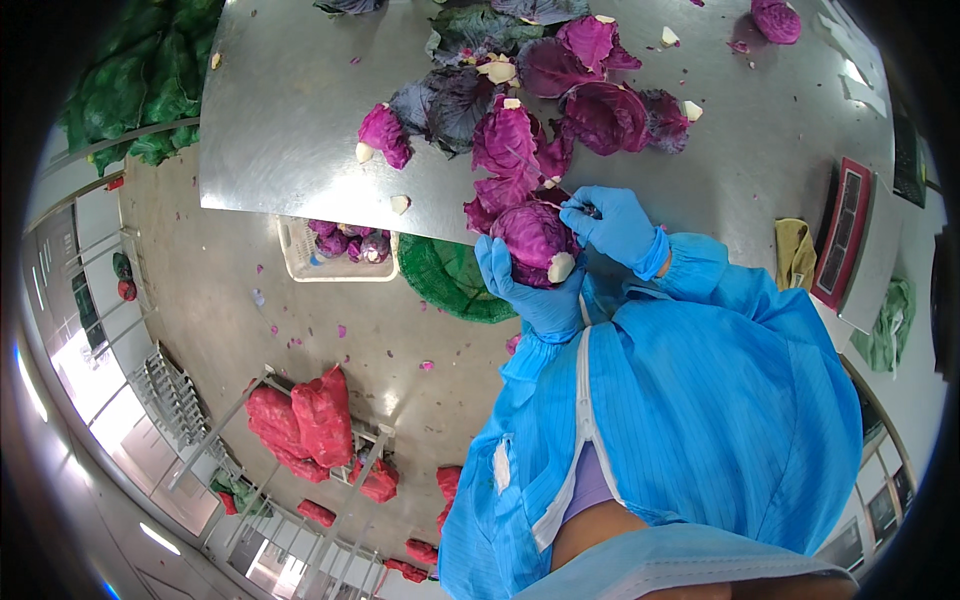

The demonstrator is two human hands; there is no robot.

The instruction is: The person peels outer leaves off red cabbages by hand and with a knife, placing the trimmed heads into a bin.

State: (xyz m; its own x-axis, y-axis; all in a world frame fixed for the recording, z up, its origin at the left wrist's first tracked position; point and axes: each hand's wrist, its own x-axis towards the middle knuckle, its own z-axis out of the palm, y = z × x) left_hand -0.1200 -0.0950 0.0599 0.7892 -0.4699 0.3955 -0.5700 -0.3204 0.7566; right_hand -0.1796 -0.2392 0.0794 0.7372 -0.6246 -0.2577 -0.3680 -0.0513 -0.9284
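Note:
A head of red cabbage (534, 238), its pale cut stem towards me, rests in my left hand (534, 289), gloved in blue, at the table's near edge. Just beyond its upper right side is my right hand (616, 225), also gloved, with curled fingers around a thin tool, probably a knife, whose narrow blade slants over the leaves; its handle is mostly hidden. Loose purple cabbage leaves (504, 142) lie beyond the head on the steel table (300, 112), along with dark outer leaves (450, 105) and pale stem pieces (496, 71).
Below the table edge stand a white plastic crate (337, 280) of small cabbages and a green mesh bag (442, 289). A red-framed device (841, 232) and a tan cloth (795, 251) sit at right. Red mesh sacks (322, 420) are on a rack; another cabbage (776, 20) lies far right.

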